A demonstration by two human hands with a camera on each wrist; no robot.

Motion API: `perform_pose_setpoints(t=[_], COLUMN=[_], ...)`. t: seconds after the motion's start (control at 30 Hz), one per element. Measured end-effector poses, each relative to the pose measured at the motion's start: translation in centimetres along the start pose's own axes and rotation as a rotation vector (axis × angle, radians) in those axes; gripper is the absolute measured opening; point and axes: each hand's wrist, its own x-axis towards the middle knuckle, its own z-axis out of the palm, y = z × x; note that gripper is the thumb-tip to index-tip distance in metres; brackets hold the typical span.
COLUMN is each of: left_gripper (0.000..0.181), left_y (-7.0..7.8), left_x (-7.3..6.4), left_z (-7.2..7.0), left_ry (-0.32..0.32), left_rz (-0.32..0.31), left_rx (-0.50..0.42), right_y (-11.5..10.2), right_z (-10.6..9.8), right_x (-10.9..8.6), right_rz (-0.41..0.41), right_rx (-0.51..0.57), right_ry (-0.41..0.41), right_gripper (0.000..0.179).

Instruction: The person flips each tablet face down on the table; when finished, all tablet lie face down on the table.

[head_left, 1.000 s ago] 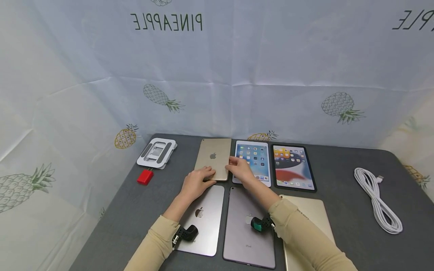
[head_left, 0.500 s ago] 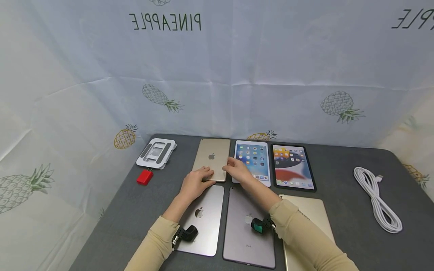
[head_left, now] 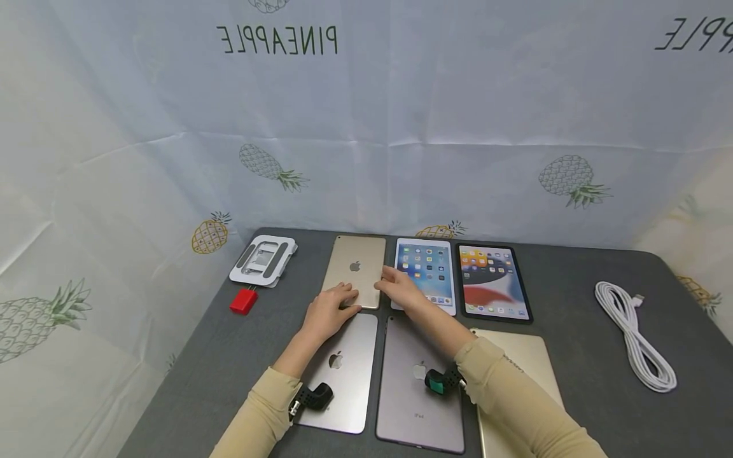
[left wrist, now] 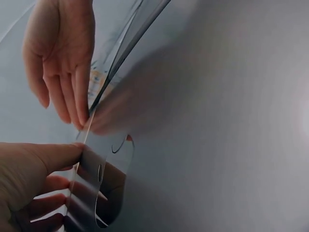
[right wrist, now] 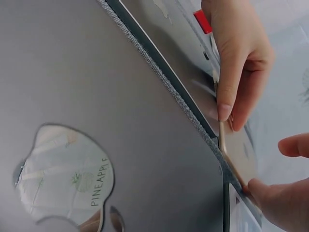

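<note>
A gold tablet [head_left: 354, 262] lies back side up at the rear of the dark grey table. My left hand [head_left: 326, 313] rests at its near left part, fingers on the back and thumb along the near edge. Beside its right edge, close to the near corner, my right hand [head_left: 403, 290] touches it with the fingertips. In the right wrist view, the right thumb [right wrist: 256, 188] meets the corner of the gold tablet [right wrist: 239, 147], the index finger apart. Below the left hand lies a silver tablet [head_left: 349, 375], and under the right forearm a grey tablet [head_left: 415, 420].
To the right lie a white tablet [head_left: 426, 264] and a black-framed tablet [head_left: 495, 280], screens up. Another gold tablet [head_left: 521, 356] lies partly under the right sleeve. A white folding stand [head_left: 263, 259] and red charger [head_left: 244, 301] sit left; a coiled white cable [head_left: 632, 337] lies right.
The gold tablet has slid slightly left and toward me, widening its gap to the white tablet. My right hand has shifted slightly left with it; the left hand has barely moved.
</note>
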Motion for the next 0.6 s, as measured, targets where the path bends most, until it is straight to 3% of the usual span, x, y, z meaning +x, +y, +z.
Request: perform_pose_setpoints(t=[0.2,0.37,0.5,0.6], left_gripper=[0.032,0.031,0.033,0.036], left_y=[0.8,2.3,3.6,4.4], left_x=[0.1,0.3,0.8,1.1], left_z=[0.0,0.0,0.0,0.3], left_ry=[0.037,0.043,0.007,-0.018], left_rz=[0.018,0.013,-0.052,-0.103], left_rx=[-0.09,-0.341,-0.555,-0.665], right_y=[0.3,0.3,0.3,0.5], right_z=[-0.9,-2.3,-3.7,-4.8], right_x=[-0.3,-1.1,-2.0,-2.6], right_rz=[-0.04,-0.074,-0.096,-0.109], right_rx=[0.011,-0.014,-0.049,-0.087], right_ry=[0.064,0.1,0.117,0.13], right_gripper=[0.059,0.056,0.052,0.05])
